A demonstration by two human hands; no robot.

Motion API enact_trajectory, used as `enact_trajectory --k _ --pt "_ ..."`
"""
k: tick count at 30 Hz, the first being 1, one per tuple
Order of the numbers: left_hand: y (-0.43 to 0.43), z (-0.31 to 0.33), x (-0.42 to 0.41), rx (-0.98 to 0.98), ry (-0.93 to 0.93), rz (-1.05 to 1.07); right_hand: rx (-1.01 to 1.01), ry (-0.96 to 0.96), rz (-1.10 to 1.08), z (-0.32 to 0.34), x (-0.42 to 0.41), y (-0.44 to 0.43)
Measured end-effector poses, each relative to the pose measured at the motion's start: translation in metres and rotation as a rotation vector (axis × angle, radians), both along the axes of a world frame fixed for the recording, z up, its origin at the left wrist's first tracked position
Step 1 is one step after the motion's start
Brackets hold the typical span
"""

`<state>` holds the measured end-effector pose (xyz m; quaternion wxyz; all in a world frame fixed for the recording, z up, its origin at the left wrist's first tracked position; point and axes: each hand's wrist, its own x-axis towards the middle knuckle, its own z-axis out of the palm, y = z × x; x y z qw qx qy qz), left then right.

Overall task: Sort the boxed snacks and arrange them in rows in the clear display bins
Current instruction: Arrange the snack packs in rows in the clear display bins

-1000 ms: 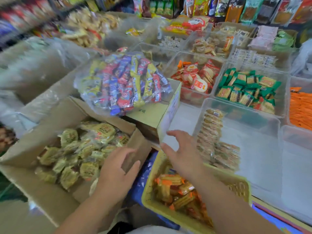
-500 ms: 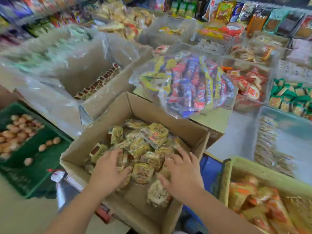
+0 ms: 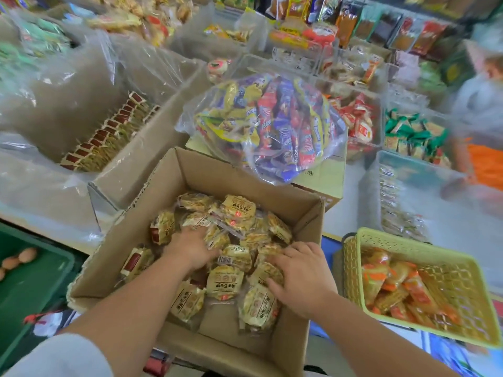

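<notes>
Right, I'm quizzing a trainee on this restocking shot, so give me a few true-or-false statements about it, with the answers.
1. Both the left hand and the right hand are down in the cardboard box, among the yellow-wrapped snacks. True.
2. The yellow basket is empty. False: it holds orange packets.
3. The clear bag of mixed blue, red and yellow snacks lies beyond the box, on another carton. True.
4. The green crate stands on the person's right, next to the basket. False: it is on the left, on the other side of the box from the basket.
</notes>
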<state>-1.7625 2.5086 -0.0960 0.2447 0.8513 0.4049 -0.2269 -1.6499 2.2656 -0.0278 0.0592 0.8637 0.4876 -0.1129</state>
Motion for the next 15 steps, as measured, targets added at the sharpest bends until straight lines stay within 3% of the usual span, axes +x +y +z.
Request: enact_trajectory --k 8,15 --pt "0.007 -0.010 0.003 -0.028 0.001 0.032 0.020 -0.006 -0.013 -0.004 0.001 -0.001" --pt "0.006 0.023 -0.013 0.002 -0.171 0.019 0.022 -0.022 -0.008 -0.006 0.001 -0.001"
